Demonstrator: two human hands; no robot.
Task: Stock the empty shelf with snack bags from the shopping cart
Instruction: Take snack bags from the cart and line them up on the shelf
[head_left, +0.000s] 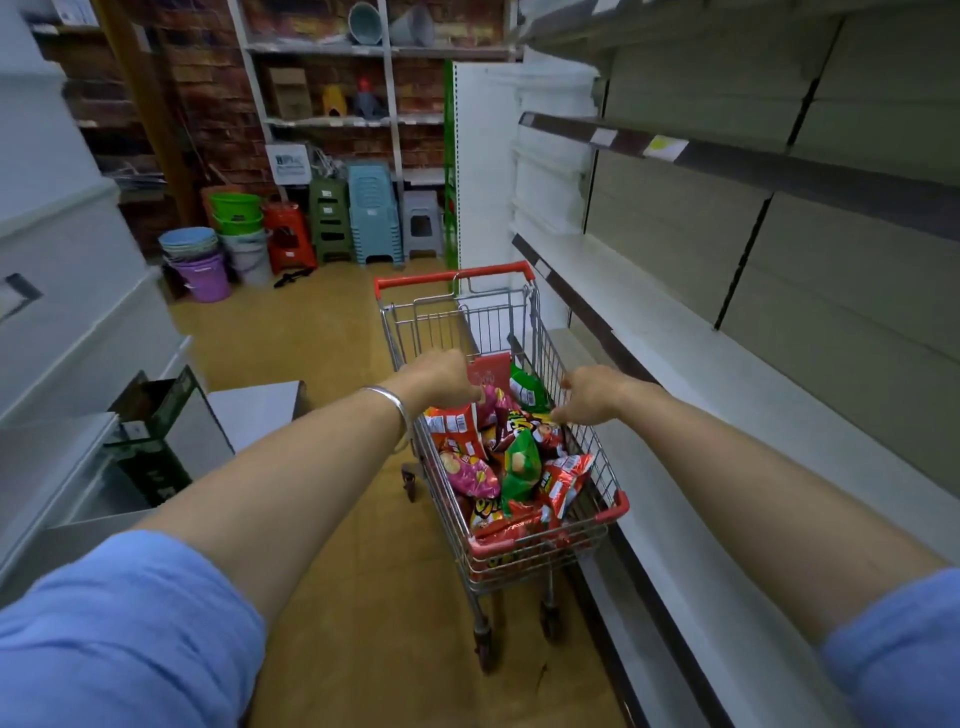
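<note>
Cart: small wire shopping cart with red trim (615, 506), lower centre of frame, heaped with red, pink and green snack bags (511, 467).
Shelf: bare white metal shelf (727, 415) along the right, nothing stocked yet.
Left hand (441, 379): reaching into the cart, grip unclear.
Right hand (592, 395): over the bags, fingers loose, holding nothing.
Progress: seemingly at the start, every bag left to move.

The shopping cart (498, 415) is silver wire with red trim on its handle and corners. Inside the cart, the snack bags (511, 457) are red, pink, green and yellow. Beside the cart, the shelf (727, 395) is pale grey-white with a dark front strip. Beyond the cart stand green, purple and blue buckets (218, 249) against a red-brown brick wall (208, 104); the floor (322, 332) is yellowish tan
</note>
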